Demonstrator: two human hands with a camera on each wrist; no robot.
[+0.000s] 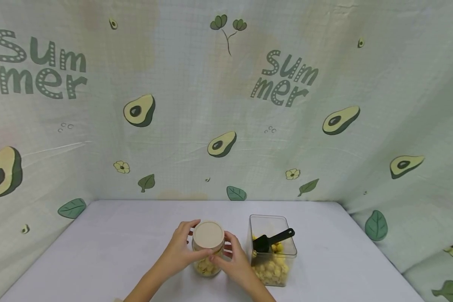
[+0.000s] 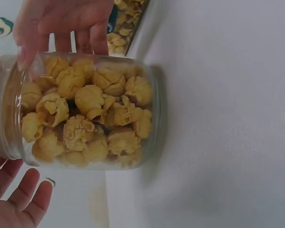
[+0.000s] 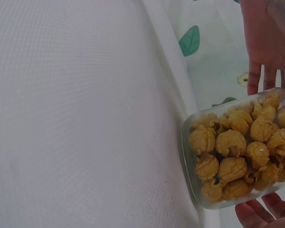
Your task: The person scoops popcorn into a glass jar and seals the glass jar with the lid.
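A clear glass jar (image 1: pixel 207 273) of caramel popcorn (image 2: pixel 89 102) stands upright on the table, with a round beige lid (image 1: pixel 208 234) on its top. From the left, my left hand (image 1: pixel 176 253) grips the lid, its thumb across the near edge and its fingers round the far side. My right hand (image 1: pixel 236 263) holds the jar by its neck, thumb in front and fingers behind. In the left wrist view, the right thumb presses the glass just below the lid. The right wrist view shows the jar's base (image 3: pixel 192 164), with the lid mostly out of frame.
Right of the jar stands a clear open box (image 1: pixel 273 222) partly filled with popcorn. A black scoop (image 1: pixel 263 243) lies in it, its handle over the right rim. The white table (image 1: pixel 98 251) meets a printed cloth (image 1: pixel 181 167) at the back and sides.
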